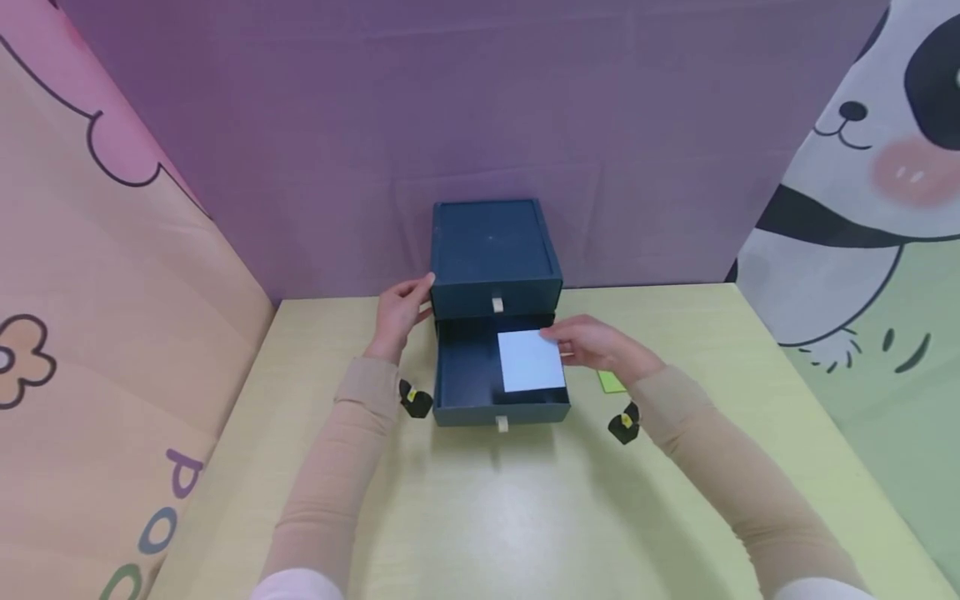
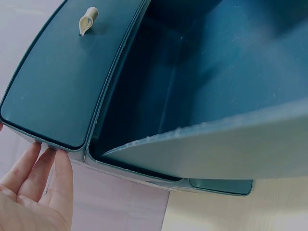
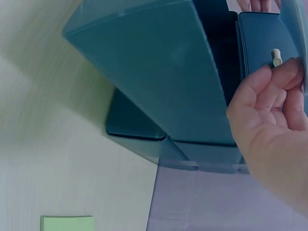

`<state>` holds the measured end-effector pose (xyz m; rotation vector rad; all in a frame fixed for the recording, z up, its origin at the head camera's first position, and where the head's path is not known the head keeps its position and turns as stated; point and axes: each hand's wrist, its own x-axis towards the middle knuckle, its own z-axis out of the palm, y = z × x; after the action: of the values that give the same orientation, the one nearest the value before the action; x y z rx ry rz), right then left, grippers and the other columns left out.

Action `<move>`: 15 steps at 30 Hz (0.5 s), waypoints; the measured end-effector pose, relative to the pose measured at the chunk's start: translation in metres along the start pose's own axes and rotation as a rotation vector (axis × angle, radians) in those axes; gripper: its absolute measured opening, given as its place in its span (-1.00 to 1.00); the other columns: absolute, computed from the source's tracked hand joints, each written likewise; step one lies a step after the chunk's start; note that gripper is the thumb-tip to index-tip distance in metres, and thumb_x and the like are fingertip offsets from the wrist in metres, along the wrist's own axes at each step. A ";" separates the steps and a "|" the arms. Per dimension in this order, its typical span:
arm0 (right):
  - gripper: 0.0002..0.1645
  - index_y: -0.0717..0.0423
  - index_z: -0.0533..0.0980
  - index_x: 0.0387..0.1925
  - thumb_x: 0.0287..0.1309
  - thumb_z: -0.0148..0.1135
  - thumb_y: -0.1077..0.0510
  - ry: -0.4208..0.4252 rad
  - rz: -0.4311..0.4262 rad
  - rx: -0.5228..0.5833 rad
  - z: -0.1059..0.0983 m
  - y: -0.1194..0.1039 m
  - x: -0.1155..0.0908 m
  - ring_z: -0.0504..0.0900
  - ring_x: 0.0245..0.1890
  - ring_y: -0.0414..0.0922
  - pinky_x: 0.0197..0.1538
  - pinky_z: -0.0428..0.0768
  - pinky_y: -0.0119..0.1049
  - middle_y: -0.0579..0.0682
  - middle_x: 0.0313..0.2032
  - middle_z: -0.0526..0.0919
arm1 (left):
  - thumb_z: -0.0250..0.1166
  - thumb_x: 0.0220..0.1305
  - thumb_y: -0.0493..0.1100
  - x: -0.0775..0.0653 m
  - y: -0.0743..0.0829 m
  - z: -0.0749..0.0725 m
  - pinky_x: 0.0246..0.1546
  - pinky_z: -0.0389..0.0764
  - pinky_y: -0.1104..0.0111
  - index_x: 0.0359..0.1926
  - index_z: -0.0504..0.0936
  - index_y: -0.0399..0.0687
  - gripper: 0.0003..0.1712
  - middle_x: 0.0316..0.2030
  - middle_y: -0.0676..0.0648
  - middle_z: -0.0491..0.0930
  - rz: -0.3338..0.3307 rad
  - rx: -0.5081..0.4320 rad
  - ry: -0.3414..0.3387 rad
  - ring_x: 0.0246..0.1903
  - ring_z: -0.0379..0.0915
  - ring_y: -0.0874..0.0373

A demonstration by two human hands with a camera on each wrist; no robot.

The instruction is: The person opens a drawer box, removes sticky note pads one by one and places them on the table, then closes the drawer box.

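A dark blue drawer box stands against the back cloth. Its upper drawer is closed, while the drawer below is pulled out. My left hand rests on the box's left side; straight fingertips touch its edge beside the upper drawer. Above the right half of the pulled-out drawer, my right hand pinches a light blue square sticky note pad by its upper right edge. In the right wrist view only a strip of that pad shows.
A green sticky note pad lies on the table, partly hidden by the right arm. Black pieces with yellow marks lie on either side of the drawer. A closed lowest drawer sits beneath. Printed cloths wall the table's sides.
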<state>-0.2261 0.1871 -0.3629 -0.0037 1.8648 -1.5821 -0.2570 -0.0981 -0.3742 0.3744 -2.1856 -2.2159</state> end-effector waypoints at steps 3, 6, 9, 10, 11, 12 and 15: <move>-0.80 0.08 0.56 -0.33 0.30 0.04 0.11 -0.009 -0.002 0.003 -0.004 0.004 -0.001 0.55 -0.34 -0.20 -0.15 0.57 -0.39 -0.17 -0.39 0.65 | 0.25 0.20 0.06 0.001 -0.001 0.000 0.05 0.59 0.23 0.08 0.55 -0.20 -0.46 0.10 -0.14 0.52 -0.001 0.003 -0.003 0.05 0.48 0.03; -0.78 0.17 0.54 -0.23 0.30 0.04 0.11 -0.015 -0.003 0.005 -0.009 0.010 -0.001 0.55 -0.33 -0.19 -0.15 0.58 -0.39 -0.16 -0.37 0.64 | 0.26 0.19 0.06 0.001 -0.002 0.000 0.05 0.59 0.23 0.07 0.56 -0.21 -0.46 0.09 -0.15 0.52 -0.002 -0.001 -0.006 0.05 0.48 0.03; -0.66 0.29 0.48 -0.06 0.30 0.03 0.10 -0.014 0.006 0.006 -0.014 0.018 -0.003 0.56 -0.31 -0.18 -0.12 0.57 -0.37 -0.16 -0.34 0.65 | 0.26 0.19 0.07 0.000 -0.002 0.000 0.06 0.59 0.22 0.07 0.56 -0.20 -0.47 0.09 -0.14 0.52 0.000 0.000 -0.005 0.04 0.48 0.03; -0.61 0.32 0.45 0.00 0.31 0.03 0.10 -0.015 0.008 0.001 -0.016 0.020 -0.003 0.56 -0.29 -0.18 -0.10 0.57 -0.35 -0.16 -0.33 0.64 | 0.26 0.19 0.07 0.000 -0.001 0.000 0.06 0.59 0.22 0.07 0.56 -0.20 -0.47 0.09 -0.14 0.52 0.001 0.002 -0.005 0.04 0.48 0.03; -0.57 0.35 0.42 0.04 0.31 0.02 0.09 -0.014 0.010 -0.006 -0.018 0.023 -0.004 0.56 -0.28 -0.17 -0.08 0.56 -0.35 -0.16 -0.32 0.64 | 0.26 0.19 0.07 0.000 -0.001 0.000 0.06 0.59 0.22 0.07 0.56 -0.19 -0.47 0.09 -0.14 0.52 0.000 0.004 -0.004 0.04 0.48 0.03; -0.53 0.37 0.39 0.08 0.31 0.02 0.07 -0.017 0.011 -0.010 -0.020 0.025 -0.004 0.56 -0.27 -0.17 -0.07 0.55 -0.34 -0.17 -0.31 0.64 | 0.26 0.19 0.07 0.000 -0.001 0.000 0.06 0.59 0.22 0.07 0.56 -0.19 -0.47 0.09 -0.14 0.52 -0.001 0.007 -0.003 0.04 0.48 0.03; -0.55 0.34 0.42 0.07 0.32 0.00 0.07 -0.023 0.013 -0.004 -0.025 0.032 -0.007 0.56 -0.26 -0.18 -0.07 0.54 -0.34 -0.17 -0.30 0.64 | 0.26 0.19 0.06 0.000 -0.001 0.000 0.05 0.59 0.22 0.06 0.57 -0.20 -0.48 0.07 -0.14 0.53 0.001 0.002 0.001 0.03 0.48 0.03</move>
<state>-0.2202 0.2202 -0.3864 -0.0117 1.8472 -1.5629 -0.2570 -0.0982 -0.3750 0.3740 -2.1873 -2.2130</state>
